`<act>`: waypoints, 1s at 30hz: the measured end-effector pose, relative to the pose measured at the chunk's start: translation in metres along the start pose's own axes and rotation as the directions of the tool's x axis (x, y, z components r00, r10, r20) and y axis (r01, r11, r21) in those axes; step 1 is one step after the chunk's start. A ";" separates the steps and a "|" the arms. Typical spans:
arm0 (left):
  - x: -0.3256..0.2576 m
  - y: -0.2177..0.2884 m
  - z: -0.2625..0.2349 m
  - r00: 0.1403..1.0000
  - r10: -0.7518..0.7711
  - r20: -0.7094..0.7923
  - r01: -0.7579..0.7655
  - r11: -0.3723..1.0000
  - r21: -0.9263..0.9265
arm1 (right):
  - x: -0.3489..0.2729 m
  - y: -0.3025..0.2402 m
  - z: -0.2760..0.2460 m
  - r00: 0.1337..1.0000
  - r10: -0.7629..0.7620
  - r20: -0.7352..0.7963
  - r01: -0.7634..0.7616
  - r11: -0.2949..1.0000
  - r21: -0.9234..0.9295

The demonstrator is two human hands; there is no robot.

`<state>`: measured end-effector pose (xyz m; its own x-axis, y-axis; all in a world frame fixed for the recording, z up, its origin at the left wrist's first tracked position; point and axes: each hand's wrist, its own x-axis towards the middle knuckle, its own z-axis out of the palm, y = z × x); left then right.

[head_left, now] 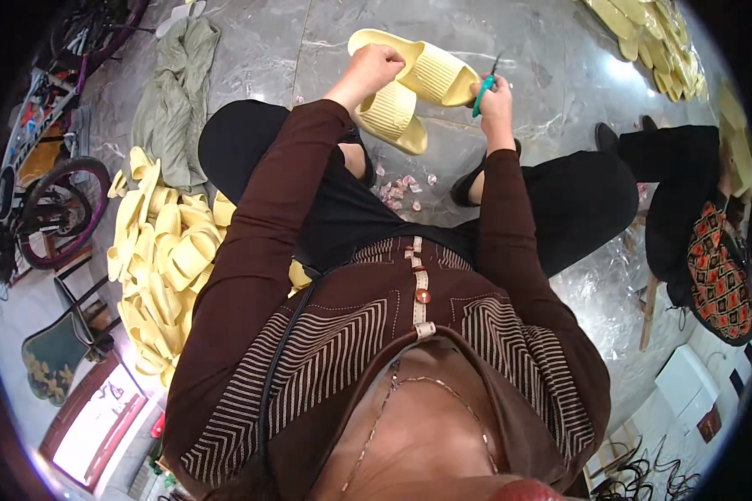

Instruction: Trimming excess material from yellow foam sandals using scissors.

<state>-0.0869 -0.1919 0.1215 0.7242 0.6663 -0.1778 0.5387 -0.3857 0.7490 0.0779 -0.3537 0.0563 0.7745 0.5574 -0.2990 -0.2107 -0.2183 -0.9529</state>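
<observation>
Grey marbled floor tiles point(251, 42) shine under us, catching a bright glare on the far right side. We sit low with our knees apart, and our brown sleeves reach forward over black trousers.

Our left hand point(376, 65) is closed around the pale yellow slipper point(430, 71), gripping its heel end and holding it up off the floor. Our right hand point(495, 90) is closed around the teal-handled scissors point(486, 83), whose dark tips rise just past the slipper's toe end; we cannot tell whether the blades are parted. A second yellow slipper point(390, 115) sits directly below the held one, touching it or nearly so.

Small pinkish scraps point(401, 190) lie scattered on the tiles between our feet, near a dark shoe point(468, 185). On our left a big heap of yellow slippers point(163, 250) crowds against our thigh, with a crumpled grey-green cloth point(175, 96) beyond it. Farther left stand a bicycle point(50, 192) and a dark chair point(63, 346). Another heap of yellow slippers point(652, 42) lies at the far right, well apart from our hands. A person in black point(685, 192) sits on our right, beside a red patterned bag point(721, 280).
</observation>
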 end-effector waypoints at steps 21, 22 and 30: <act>0.005 -0.009 0.005 0.999 -0.025 -0.034 0.033 0.966 0.258 | -0.052 0.001 0.031 0.562 0.275 0.780 -0.351 0.933 -0.076; 0.005 -0.009 0.005 0.999 -0.033 -0.022 0.037 0.964 0.263 | -0.051 0.005 0.032 0.561 0.274 0.781 -0.351 0.933 -0.076; 0.001 -0.006 0.009 0.996 -0.071 0.047 0.057 0.965 0.255 | -0.047 0.010 0.032 0.529 0.218 0.820 -0.445 0.894 0.050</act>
<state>-0.0855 -0.1947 0.1110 0.7033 0.6616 -0.2601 0.6711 -0.4971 0.5500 0.0202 -0.3559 0.0591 -0.1255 0.9044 -0.4077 -0.5625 -0.4034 -0.7217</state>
